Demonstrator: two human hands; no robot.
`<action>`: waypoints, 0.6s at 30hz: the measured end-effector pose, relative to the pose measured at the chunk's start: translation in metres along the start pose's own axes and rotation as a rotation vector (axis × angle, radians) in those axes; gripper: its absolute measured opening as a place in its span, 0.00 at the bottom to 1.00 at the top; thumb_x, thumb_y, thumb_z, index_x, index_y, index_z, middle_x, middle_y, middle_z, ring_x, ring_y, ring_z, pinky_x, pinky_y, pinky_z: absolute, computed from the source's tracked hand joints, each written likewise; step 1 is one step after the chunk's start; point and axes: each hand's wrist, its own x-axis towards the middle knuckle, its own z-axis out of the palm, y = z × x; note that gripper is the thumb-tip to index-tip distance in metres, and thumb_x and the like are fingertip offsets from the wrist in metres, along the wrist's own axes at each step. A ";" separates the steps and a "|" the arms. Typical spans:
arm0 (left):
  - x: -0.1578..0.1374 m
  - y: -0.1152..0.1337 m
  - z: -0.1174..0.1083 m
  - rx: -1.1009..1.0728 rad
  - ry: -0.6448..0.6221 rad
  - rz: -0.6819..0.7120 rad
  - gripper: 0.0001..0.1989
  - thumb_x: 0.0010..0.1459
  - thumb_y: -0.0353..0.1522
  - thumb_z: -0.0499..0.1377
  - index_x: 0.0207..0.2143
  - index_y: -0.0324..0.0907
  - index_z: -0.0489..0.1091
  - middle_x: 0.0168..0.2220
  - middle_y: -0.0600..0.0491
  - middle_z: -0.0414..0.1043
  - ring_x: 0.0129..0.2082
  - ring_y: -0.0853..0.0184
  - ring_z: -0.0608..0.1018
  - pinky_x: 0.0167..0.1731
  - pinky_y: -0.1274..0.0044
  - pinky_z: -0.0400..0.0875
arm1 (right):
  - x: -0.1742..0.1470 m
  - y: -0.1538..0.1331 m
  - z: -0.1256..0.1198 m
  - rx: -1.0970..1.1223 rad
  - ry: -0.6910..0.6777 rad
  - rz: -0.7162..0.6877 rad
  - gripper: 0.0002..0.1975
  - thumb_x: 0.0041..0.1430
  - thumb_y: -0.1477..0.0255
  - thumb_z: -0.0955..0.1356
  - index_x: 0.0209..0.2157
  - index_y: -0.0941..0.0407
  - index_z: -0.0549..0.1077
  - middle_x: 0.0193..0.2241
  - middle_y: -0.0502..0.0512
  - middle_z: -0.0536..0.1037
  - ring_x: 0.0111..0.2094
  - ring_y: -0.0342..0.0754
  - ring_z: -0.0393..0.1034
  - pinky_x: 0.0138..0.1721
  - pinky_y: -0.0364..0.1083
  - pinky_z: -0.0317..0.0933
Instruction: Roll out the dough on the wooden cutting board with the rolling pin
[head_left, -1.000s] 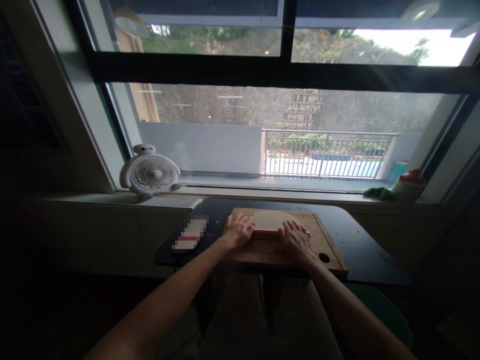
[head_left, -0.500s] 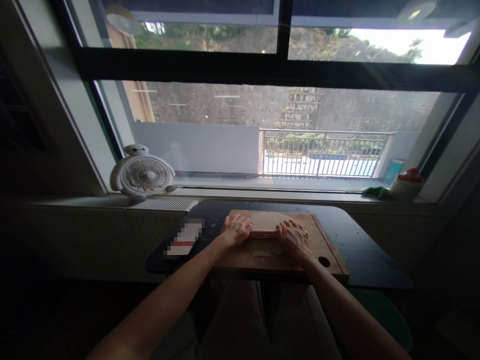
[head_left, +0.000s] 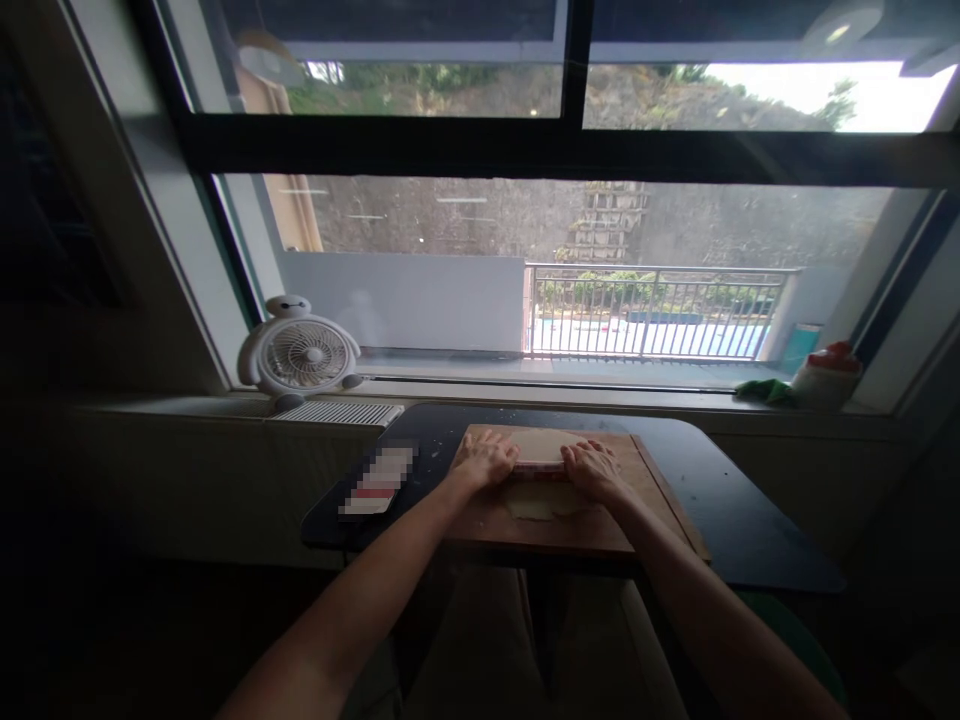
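A sheet of pale dough [head_left: 544, 502] lies flat on a wooden board [head_left: 652, 475], reaching out on the near and far sides of a rolling pin [head_left: 541, 470]. My left hand [head_left: 487, 458] rests over the pin's left end, fingers bent across it. Over the right end lies my right hand [head_left: 598, 467], gripping from above in the same way. Only the middle of the pin shows between my hands. Both my forearms reach forward from the bottom of the view.
The board sits on a dark table [head_left: 757, 520] with rounded corners. A pixelated flat item [head_left: 379, 482] lies left of the board. On the sill stand a white fan [head_left: 304, 352] and a red-topped container [head_left: 826, 375] beside a green cloth [head_left: 765, 391].
My hands and the rolling pin have moved slightly away from me over the dough. The whole view has shifted a little, so everything appears farther right and lower.
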 end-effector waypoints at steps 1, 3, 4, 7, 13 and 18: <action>0.007 0.002 0.001 0.001 -0.003 -0.003 0.23 0.62 0.43 0.39 0.51 0.48 0.65 0.57 0.51 0.63 0.59 0.56 0.59 0.56 0.54 0.47 | 0.012 0.001 -0.001 0.002 -0.011 0.015 0.24 0.64 0.61 0.51 0.39 0.54 0.73 0.44 0.57 0.74 0.50 0.50 0.62 0.50 0.51 0.51; 0.014 0.009 0.004 0.001 0.000 0.009 0.22 0.62 0.42 0.40 0.50 0.48 0.66 0.57 0.51 0.63 0.59 0.56 0.59 0.56 0.54 0.47 | 0.028 0.002 -0.001 0.003 -0.022 0.042 0.23 0.64 0.63 0.51 0.39 0.55 0.74 0.43 0.59 0.74 0.48 0.51 0.64 0.48 0.51 0.53; 0.014 0.013 0.005 0.000 0.007 0.023 0.22 0.62 0.42 0.39 0.50 0.48 0.66 0.57 0.51 0.62 0.60 0.56 0.58 0.56 0.54 0.46 | 0.030 0.002 -0.001 0.002 -0.021 0.049 0.23 0.64 0.63 0.51 0.39 0.55 0.73 0.44 0.59 0.74 0.48 0.51 0.64 0.48 0.50 0.53; 0.001 0.024 0.007 -0.009 0.035 0.084 0.22 0.63 0.42 0.39 0.48 0.47 0.67 0.57 0.50 0.63 0.60 0.56 0.57 0.57 0.55 0.44 | 0.013 0.001 -0.002 -0.009 -0.001 0.040 0.23 0.65 0.64 0.51 0.41 0.55 0.73 0.47 0.58 0.73 0.52 0.49 0.60 0.53 0.49 0.49; -0.045 0.034 0.000 -0.038 0.080 0.196 0.23 0.63 0.43 0.40 0.51 0.46 0.64 0.57 0.51 0.63 0.62 0.61 0.55 0.59 0.63 0.42 | -0.081 -0.001 -0.010 -0.012 0.101 -0.030 0.23 0.65 0.65 0.51 0.57 0.54 0.60 0.58 0.53 0.61 0.61 0.45 0.47 0.59 0.46 0.37; -0.047 0.037 -0.002 -0.010 0.058 0.217 0.22 0.63 0.42 0.40 0.53 0.47 0.64 0.57 0.51 0.62 0.62 0.60 0.55 0.59 0.61 0.41 | -0.073 0.008 -0.024 0.043 0.035 -0.044 0.22 0.66 0.65 0.50 0.49 0.53 0.68 0.57 0.53 0.62 0.59 0.46 0.52 0.57 0.45 0.44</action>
